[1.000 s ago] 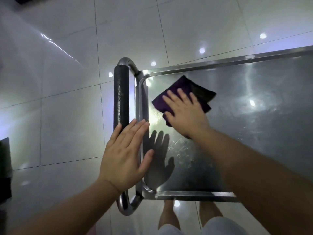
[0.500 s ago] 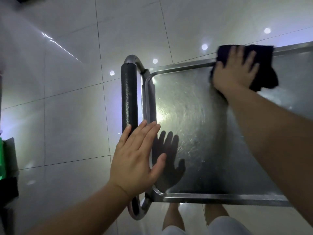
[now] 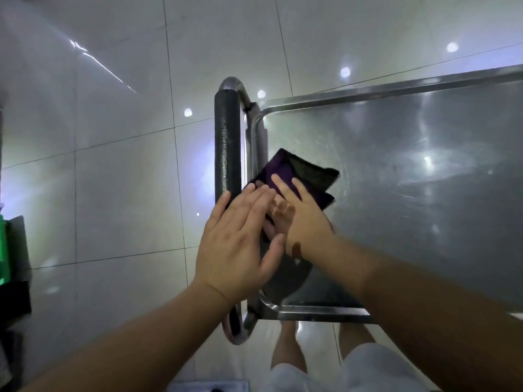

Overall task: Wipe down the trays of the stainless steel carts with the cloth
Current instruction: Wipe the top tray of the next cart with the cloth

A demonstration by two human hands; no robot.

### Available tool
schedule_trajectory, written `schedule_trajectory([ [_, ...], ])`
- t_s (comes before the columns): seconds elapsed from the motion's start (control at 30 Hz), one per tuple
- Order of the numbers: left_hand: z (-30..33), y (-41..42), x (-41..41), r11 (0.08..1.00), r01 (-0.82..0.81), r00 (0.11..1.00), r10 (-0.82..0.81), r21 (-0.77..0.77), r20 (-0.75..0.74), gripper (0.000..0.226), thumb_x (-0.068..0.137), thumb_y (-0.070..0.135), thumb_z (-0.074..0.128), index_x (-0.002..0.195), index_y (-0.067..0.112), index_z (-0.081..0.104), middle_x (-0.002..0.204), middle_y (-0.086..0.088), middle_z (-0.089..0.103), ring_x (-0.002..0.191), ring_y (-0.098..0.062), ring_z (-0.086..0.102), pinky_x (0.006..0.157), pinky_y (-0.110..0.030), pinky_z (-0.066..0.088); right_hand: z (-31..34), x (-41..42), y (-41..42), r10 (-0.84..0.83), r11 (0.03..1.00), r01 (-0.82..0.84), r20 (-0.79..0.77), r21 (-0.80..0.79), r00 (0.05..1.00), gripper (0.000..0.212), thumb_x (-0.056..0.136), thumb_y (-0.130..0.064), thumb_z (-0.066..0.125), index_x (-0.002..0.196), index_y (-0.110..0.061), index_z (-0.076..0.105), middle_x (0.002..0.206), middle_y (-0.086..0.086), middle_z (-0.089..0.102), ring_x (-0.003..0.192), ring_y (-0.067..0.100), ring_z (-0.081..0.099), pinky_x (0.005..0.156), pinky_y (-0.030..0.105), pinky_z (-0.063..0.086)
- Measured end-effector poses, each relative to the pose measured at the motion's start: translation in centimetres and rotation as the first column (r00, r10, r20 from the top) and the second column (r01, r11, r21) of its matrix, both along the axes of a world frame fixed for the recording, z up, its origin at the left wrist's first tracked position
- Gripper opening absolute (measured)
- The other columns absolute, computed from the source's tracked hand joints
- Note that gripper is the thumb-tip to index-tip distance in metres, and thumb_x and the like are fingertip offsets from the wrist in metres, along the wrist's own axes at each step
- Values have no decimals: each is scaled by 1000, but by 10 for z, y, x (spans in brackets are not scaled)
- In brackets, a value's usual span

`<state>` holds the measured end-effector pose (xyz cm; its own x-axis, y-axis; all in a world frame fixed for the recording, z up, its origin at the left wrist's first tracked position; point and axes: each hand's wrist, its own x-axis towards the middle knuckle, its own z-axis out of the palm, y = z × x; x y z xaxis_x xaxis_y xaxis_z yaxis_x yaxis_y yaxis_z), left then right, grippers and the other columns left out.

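The stainless steel cart's top tray (image 3: 402,176) fills the right of the head view, its rim running along the far and near edges. A dark purple cloth (image 3: 307,172) lies folded on the tray's left end, close to the rim. My right hand (image 3: 304,222) lies flat on the cloth with straight fingers, pressing it to the steel. My left hand (image 3: 240,244) hovers or rests with straight fingers over the cart's left end, next to the black padded handle (image 3: 227,154), partly covering my right hand's fingers.
Glossy pale floor tiles (image 3: 113,179) surround the cart. A dark box with a green part (image 3: 11,256) stands at the left edge. My own legs (image 3: 291,349) show below the tray's near rim.
My right hand has swept the cloth from the tray's far rim back to the left end beside the handle. My left hand has stayed by the handle.
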<state>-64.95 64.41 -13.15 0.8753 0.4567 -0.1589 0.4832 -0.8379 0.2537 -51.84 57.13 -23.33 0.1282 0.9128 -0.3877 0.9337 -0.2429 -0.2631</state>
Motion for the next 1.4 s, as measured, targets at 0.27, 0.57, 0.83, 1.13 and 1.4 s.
schedule_trajectory([
  [0.27,1,-1,-2,999,-17,1000,17,39,-7,65,100,49,51,158,22,38,159,5,45,152,-12,31,129,-33,3,-8,-91,-142,218,976,-214,-122,47,968,64,101,-53,42,160,-32,30,167,-9,29,158,22,14,125,50,4],
  [0.57,1,-5,0,998,-14,1000,12,63,25,62,100,47,45,155,20,40,153,-1,51,150,-19,38,129,-40,13,-8,-1,-236,-150,989,149,-10,-16,989,66,99,-52,44,160,-33,31,168,-10,24,157,21,16,123,55,20],
  [0.83,0,-6,1,995,-10,1000,10,104,2,60,102,49,44,156,21,37,155,-3,50,150,-19,37,130,-42,13,7,48,-314,-480,840,493,115,-225,870,69,102,-61,14,163,-31,19,171,-6,13,159,24,7,125,52,7],
  [1.13,3,-10,1,983,41,999,-43,178,9,63,102,56,36,155,22,40,155,-2,50,148,-19,40,129,-42,13,15,52,-306,-448,830,460,115,-317,887,73,81,-69,-16,145,-43,-37,159,-16,-37,153,19,-29,125,47,-12],
  [1.4,4,-16,0,967,87,996,-89,240,-3,57,103,50,33,146,18,53,151,-6,54,146,-24,42,128,-48,16,25,54,-300,-424,817,436,119,-378,898,67,105,-59,16,145,-41,-34,163,-14,-32,154,21,-27,126,49,-8],
])
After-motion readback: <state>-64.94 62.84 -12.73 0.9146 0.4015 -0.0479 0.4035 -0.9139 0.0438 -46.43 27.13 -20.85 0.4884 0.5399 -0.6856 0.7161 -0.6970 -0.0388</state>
